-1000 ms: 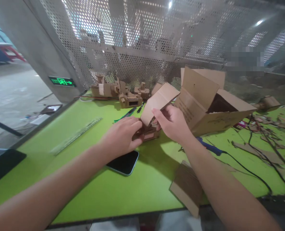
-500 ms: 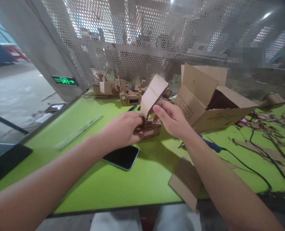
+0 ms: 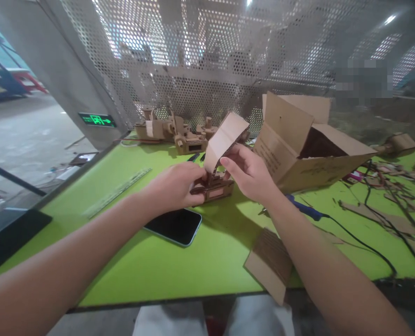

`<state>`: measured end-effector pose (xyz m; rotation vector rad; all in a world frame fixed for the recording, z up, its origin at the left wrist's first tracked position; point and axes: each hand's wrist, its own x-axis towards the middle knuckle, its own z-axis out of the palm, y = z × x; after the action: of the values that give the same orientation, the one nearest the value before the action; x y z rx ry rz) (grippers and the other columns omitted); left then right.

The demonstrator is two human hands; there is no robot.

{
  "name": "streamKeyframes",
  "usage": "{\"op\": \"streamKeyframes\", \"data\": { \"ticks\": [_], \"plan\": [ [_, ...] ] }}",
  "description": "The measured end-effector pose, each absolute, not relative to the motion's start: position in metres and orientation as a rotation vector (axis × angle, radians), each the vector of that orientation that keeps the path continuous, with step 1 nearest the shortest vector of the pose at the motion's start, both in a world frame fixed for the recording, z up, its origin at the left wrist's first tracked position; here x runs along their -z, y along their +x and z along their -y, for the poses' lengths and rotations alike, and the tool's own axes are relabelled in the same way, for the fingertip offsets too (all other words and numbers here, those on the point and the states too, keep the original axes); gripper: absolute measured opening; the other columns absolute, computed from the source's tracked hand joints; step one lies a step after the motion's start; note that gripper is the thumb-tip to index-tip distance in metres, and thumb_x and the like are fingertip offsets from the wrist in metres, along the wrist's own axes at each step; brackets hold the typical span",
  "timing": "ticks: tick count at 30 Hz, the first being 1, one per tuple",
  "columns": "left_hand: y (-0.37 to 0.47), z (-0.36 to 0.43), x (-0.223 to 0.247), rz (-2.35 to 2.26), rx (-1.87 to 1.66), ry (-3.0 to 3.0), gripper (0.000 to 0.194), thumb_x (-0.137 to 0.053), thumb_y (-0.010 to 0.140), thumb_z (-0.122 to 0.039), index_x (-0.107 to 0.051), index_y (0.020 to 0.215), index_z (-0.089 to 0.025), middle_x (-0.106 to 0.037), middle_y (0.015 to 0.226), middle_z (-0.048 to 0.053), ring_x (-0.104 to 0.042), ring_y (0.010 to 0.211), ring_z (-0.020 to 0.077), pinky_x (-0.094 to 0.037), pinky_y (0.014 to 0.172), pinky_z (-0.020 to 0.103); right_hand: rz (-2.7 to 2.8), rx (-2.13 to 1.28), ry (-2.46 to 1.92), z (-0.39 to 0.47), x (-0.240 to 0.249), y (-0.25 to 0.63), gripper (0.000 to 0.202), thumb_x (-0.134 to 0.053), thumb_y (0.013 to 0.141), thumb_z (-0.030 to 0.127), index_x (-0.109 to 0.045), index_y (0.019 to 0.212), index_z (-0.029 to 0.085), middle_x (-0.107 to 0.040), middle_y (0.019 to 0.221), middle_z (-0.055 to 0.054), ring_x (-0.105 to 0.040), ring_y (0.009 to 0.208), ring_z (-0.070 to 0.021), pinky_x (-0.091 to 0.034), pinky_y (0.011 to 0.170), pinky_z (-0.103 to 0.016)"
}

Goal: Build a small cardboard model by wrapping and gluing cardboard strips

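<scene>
A small cardboard model (image 3: 218, 191) rests on the green table, with a bent cardboard strip (image 3: 224, 139) rising from it and leaning to the right. My left hand (image 3: 177, 185) grips the model's left side between thumb and fingers. With thumb and fingers, my right hand (image 3: 251, 172) pinches the strip's right edge, low down; some of its fingertips are hidden behind the strip. A dark-screened phone (image 3: 175, 227) lies flat just below my left hand. Right of my right wrist is a tool with a blue handle (image 3: 305, 208) and a black cord.
An open cardboard box (image 3: 319, 172) stands at the right. Several cardboard models (image 3: 189, 142) line the back by a perforated metal screen (image 3: 207, 56). A clear ruler (image 3: 119, 192) lies left. A corrugated piece (image 3: 268, 266) overhangs the front edge; scraps and cables (image 3: 385, 214) litter the right.
The cardboard strip leans slightly further right and lower, bending more near its base. My left hand has shifted a little left; my right hand keeps its pinch on the strip.
</scene>
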<state>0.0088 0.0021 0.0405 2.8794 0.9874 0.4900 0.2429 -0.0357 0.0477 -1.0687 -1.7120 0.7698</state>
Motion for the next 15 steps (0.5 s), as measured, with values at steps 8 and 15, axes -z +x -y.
{"op": "streamKeyframes", "data": {
  "ticks": [8,15],
  "plan": [
    [0.002,-0.006,-0.040,-0.878,-0.588,2.825,0.009,-0.065,0.086,-0.028,-0.067,0.090,-0.021,-0.070,0.087,0.003,-0.064,0.080,0.0209,-0.047,0.073,0.031,2.065,-0.578,-1.127,0.034,-0.045,0.245,0.027,-0.070,0.098,0.037,-0.072,0.120,0.021,-0.081,0.117,-0.008,-0.076,0.105,-0.0262,-0.058,0.094,-0.040],
    [-0.010,-0.019,-0.032,-0.740,-0.643,2.777,0.013,-0.064,0.094,-0.029,-0.067,0.103,-0.020,-0.072,0.098,0.005,-0.066,0.087,0.0195,-0.051,0.081,0.030,2.330,-0.406,-1.115,0.020,-0.026,0.246,0.038,-0.076,0.091,0.027,-0.066,0.128,0.021,-0.072,0.130,-0.013,-0.065,0.125,-0.0313,-0.053,0.105,-0.046]
  ]
}}
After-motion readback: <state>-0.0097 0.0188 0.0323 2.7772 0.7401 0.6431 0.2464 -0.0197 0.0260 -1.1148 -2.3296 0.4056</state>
